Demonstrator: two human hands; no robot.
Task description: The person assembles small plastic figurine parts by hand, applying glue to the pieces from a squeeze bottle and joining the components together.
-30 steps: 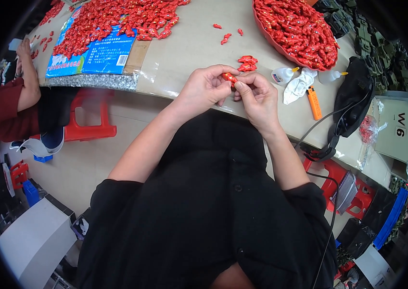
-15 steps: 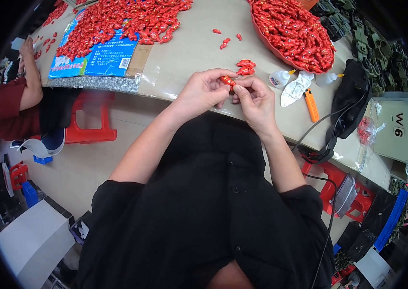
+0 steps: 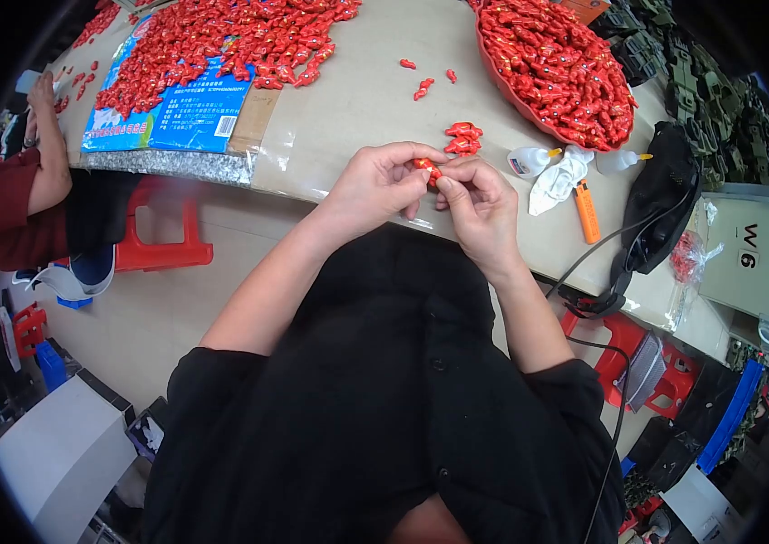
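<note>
Clock positions are taken from the held piece, 12 pointing away from the wearer.

Left hand (image 3: 371,189): closed in a pinch, thumb and forefinger on the left end of a small glossy red piece (image 3: 427,170) with gold marks. Right hand (image 3: 482,207): likewise pinching, thumb and bent forefinger at the piece's right end. Piece sits between the two sets of fingertips, above the near edge of the pale table (image 3: 357,100); partly hidden by fingers, exact shape too small to read.

At 1–2 o'clock, near: a small red cluster (image 3: 463,138) on the tabletop. At 3: a white squeeze bottle (image 3: 524,162) with yellow tip, lying tilted; just beyond, a crumpled white cloth (image 3: 555,184). Orange-handled tool (image 3: 587,216) beside the cloth, at 3–4. Second white bottle (image 3: 617,162), also yellow-tipped, at 3; farther along, a black pouch (image 3: 661,195) with a cable.

At 12: loose red pieces (image 3: 423,89) lie scattered. At 2: a scalloped red basin (image 3: 494,65), filled with similar red pieces.

At 10: a large red heap (image 3: 221,41), partly on a blue printed carton sheet (image 3: 194,122). At 8–9: a red plastic stool (image 3: 167,245). Farthest, at 9: a co-worker in a dark red sleeve (image 3: 17,195).
</note>
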